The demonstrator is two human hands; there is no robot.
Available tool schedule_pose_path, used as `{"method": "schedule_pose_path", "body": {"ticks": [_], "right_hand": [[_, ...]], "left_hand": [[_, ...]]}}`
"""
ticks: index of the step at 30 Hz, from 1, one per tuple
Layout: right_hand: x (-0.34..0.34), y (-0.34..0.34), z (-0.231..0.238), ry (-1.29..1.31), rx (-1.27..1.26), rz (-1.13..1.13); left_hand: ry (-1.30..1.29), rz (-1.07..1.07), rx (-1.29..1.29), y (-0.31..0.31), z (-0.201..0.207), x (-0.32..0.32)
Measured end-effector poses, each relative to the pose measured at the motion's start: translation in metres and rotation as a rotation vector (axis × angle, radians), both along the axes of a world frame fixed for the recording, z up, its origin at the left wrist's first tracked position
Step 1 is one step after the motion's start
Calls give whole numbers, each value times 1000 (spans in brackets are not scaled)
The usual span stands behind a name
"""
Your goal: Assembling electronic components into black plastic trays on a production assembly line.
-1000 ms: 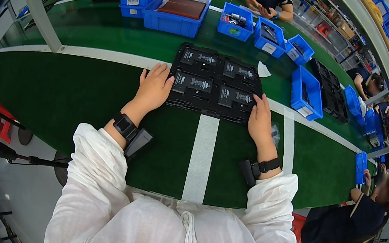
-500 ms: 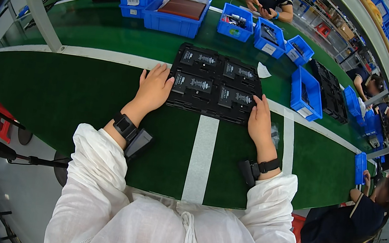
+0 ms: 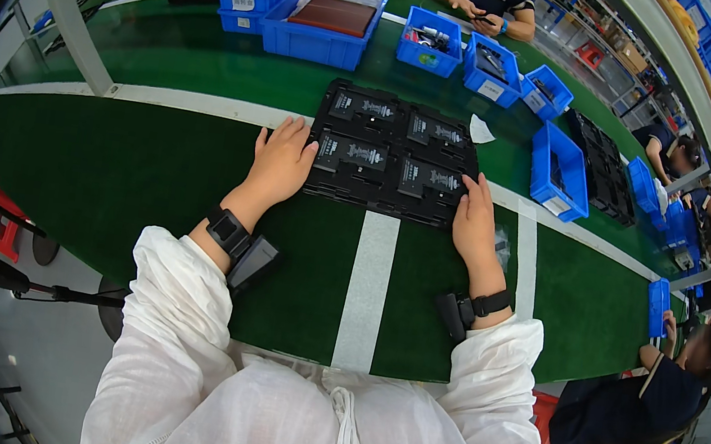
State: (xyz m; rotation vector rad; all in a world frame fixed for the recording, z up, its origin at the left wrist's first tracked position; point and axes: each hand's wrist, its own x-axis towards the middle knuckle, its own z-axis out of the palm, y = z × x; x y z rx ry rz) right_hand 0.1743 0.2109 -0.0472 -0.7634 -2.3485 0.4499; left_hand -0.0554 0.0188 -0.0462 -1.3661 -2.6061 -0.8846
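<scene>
A black plastic tray (image 3: 386,202) lies flat on the green table, holding several flat black batteries (image 3: 423,179) with pale print, set in separate recesses. My left hand (image 3: 280,164) rests against its left edge, fingers stretched forward and the thumb near the tray's side. At the opposite edge, my right hand (image 3: 476,216) touches the tray's side with fingers extended. Neither hand wraps round the tray. Black bands with small devices are strapped to both wrists.
Blue bins (image 3: 312,45) stand along the far side, one with a brown flat object. Another blue bin (image 3: 559,173) and black trays (image 3: 601,170) are at right. A white scrap (image 3: 481,129) lies behind the tray. Co-workers sit across and to the right.
My hands and the tray stay in place. Across the table, a co-worker's hands have shifted slightly lower.
</scene>
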Motion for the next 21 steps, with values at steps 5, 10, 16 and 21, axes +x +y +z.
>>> {"method": "schedule_pose_path", "body": {"ticks": [5, 10, 16, 21], "right_hand": [[0, 0, 0, 5, 13, 10], [0, 0, 1, -4, 8, 4], [0, 0, 0, -13, 1, -4], [0, -1, 1, -4, -3, -6]], "left_hand": [[1, -7, -2, -1, 0, 0], [11, -4, -8, 0, -1, -1], [0, 2, -11, 0, -1, -1], [4, -4, 1, 0, -1, -1]]}}
